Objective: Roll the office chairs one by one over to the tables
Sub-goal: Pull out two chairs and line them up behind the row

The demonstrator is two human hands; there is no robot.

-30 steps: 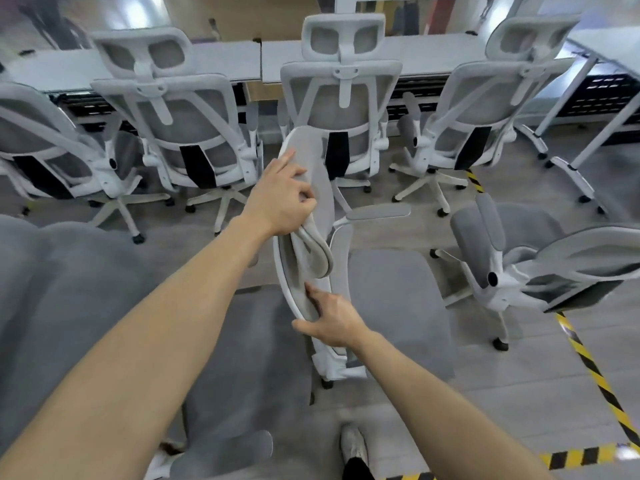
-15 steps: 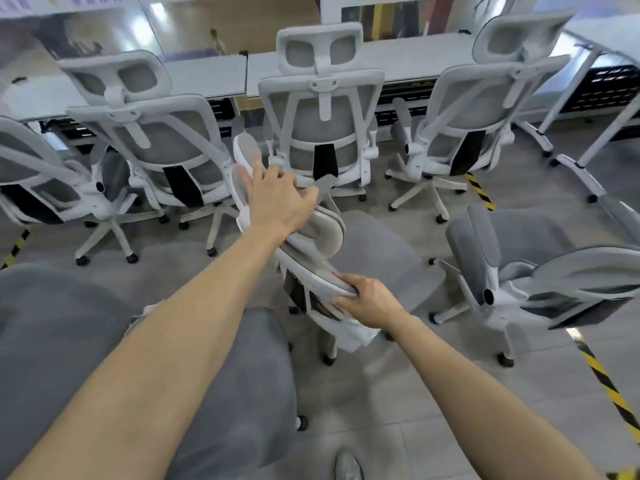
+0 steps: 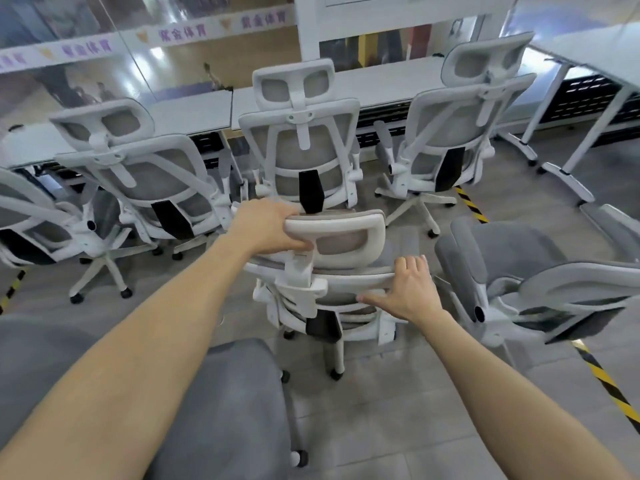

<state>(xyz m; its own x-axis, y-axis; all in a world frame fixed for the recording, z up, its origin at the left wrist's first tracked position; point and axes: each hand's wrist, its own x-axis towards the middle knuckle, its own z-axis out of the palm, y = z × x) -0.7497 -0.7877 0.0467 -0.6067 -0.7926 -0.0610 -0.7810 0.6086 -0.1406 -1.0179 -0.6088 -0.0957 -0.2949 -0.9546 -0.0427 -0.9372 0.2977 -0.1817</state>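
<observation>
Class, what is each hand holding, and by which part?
Left hand grips the chair's headrest at its left end. Right hand rests open on the backrest top edge.

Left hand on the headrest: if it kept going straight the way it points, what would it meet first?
Probably the middle parked chair: the left hand, gripping the held chair's headrest, points at that chair's back. Depth is hard to judge here.

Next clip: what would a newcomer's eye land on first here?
Centre frame, the left hand grips the headrest of the held chair while the right hand presses on its backrest edge. Beyond it, a row of white mesh chairs already stands at the long white tables.
</observation>
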